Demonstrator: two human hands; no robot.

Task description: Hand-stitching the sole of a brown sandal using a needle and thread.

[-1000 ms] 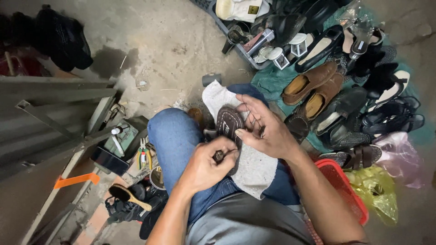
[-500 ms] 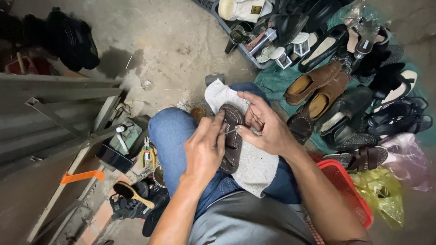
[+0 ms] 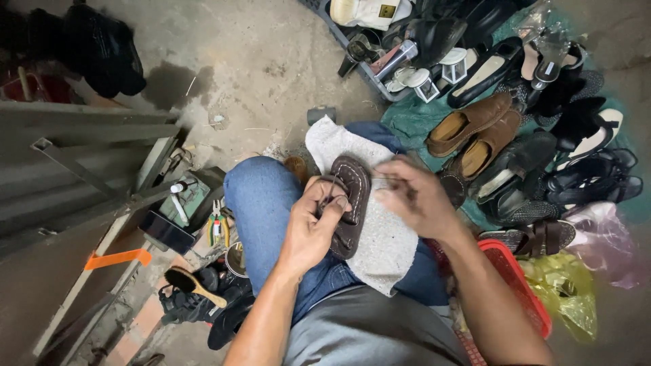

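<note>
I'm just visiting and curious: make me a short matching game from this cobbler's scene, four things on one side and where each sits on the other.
Things:
1. dark brown sandal
2. grey cloth
3. brown suede shoes
4. wooden-handled brush

Places:
A. on the ground by the person's left side
B. spread over the lap
C. held between the left hand and right hand
D. on the green sheet among other footwear

Pairs: 1-C, 2-B, 3-D, 4-A
</note>
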